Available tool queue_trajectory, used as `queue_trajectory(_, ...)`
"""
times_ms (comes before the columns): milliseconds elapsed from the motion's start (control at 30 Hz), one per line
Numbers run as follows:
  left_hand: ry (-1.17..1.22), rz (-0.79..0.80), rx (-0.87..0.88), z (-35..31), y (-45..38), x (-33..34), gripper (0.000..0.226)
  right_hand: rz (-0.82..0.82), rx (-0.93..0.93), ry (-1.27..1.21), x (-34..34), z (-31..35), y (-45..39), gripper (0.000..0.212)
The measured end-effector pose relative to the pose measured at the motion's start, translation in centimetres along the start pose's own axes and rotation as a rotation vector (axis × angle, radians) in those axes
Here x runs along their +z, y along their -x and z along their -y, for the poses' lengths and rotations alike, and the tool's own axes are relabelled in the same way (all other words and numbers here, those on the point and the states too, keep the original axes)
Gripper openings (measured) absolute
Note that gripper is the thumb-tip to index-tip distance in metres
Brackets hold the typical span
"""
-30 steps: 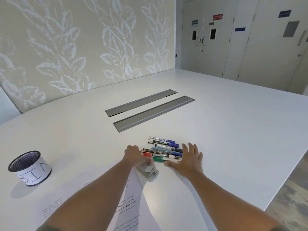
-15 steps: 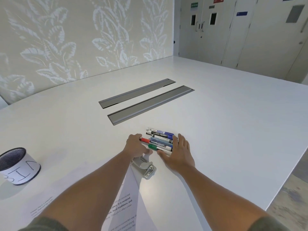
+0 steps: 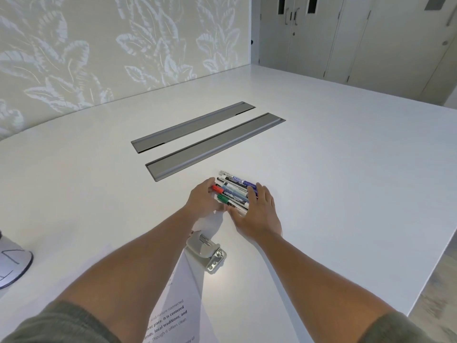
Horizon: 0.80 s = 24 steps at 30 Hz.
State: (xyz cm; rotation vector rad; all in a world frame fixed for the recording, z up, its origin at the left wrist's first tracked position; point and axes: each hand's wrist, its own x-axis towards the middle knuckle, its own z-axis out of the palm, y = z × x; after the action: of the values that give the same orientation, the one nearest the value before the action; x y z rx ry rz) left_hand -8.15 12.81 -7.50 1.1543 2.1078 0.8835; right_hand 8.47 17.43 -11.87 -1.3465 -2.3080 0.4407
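Coloured pens (image 3: 233, 191) bunched on desk (image 3: 321, 169), cupped by curled left hand (image 3: 201, 200); right hand (image 3: 259, 211) fingers (image 3: 261, 193) pressed together, laid on ends.

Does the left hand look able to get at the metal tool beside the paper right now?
Likely yes, once freed: the metal tool lies uncovered beside the left forearm, but the left hand is curled round the ends of the markers.

1. Single view, head-worn wide-angle, above the table's (image 3: 346, 181) near edge.
2. Faces forward and down, across the table toward the wall (image 3: 99, 58) and doors (image 3: 309, 33).
3. Close range: left hand (image 3: 201, 201) and right hand (image 3: 259, 211) mid-frame.
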Motion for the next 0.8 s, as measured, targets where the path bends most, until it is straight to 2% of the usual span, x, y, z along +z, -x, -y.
queue_trajectory(67, 0.014, 0.014, 0.014, 0.1, -0.9, 0.0, 0.07, -0.013, 0.008, -0.006, 0.2, 0.0, -0.5, 0.09)
queue_trajectory(133, 0.034, 0.041, 0.005, 0.1, -1.8, -0.1, 0.077, -0.018, 0.012, -0.016, 0.3, 0.1, -1.2, 0.088)
queue_trajectory(233, 0.038, 0.043, 0.021, 0.2, -3.2, -0.3, 0.061, -0.025, 0.015, -0.045, 0.4, 0.1, -2.2, 0.087)
queue_trajectory(300, 0.055, 0.055, -0.016, -0.1, -4.2, -0.5, 0.076, -0.046, 0.019, -0.063, 0.4, 0.2, -2.8, 0.085)
queue_trajectory(367, 0.036, 0.091, -0.055, -0.4, -5.2, -0.7, 0.109, -0.07, 0.023, -0.073, 0.4, 0.3, -3.4, 0.082)
queue_trajectory(400, 0.007, 0.113, -0.053, -0.6, -5.7, -0.9, 0.116, -0.077, 0.025, -0.082, 0.4, 0.4, -3.7, 0.081)
queue_trajectory(433, -0.029, 0.135, -0.043, -0.8, -6.3, -1.0, 0.114, -0.083, 0.026, -0.092, 0.4, 0.4, -3.9, 0.079)
queue_trajectory(500, -0.071, 0.201, -0.014, -1.1, -7.4, -1.4, 0.095, -0.087, 0.03, -0.113, 0.5, 0.4, -4.4, 0.077)
queue_trajectory(567, -0.019, 0.274, 0.0, -1.3, -8.6, -1.8, 0.08, -0.075, 0.042, -0.123, 0.7, 0.4, -5.0, 0.079)
queue_trajectory(633, 0.055, 0.307, -0.023, -1.2, -9.8, -1.9, 0.075, -0.063, 0.058, -0.122, 0.9, 0.4, -5.5, 0.081)
queue_trajectory(700, 0.122, 0.235, -0.056, -1.3, -10.8, -1.6, 0.058, -0.06, 0.065, -0.123, 1.1, 0.3, -6.0, 0.082)
queue_trajectory(800, 0.186, 0.004, -0.072, -1.9, -11.8, -0.3, 0.042, -0.077, 0.069, -0.13, 1.4, 0.4, -6.7, 0.08)
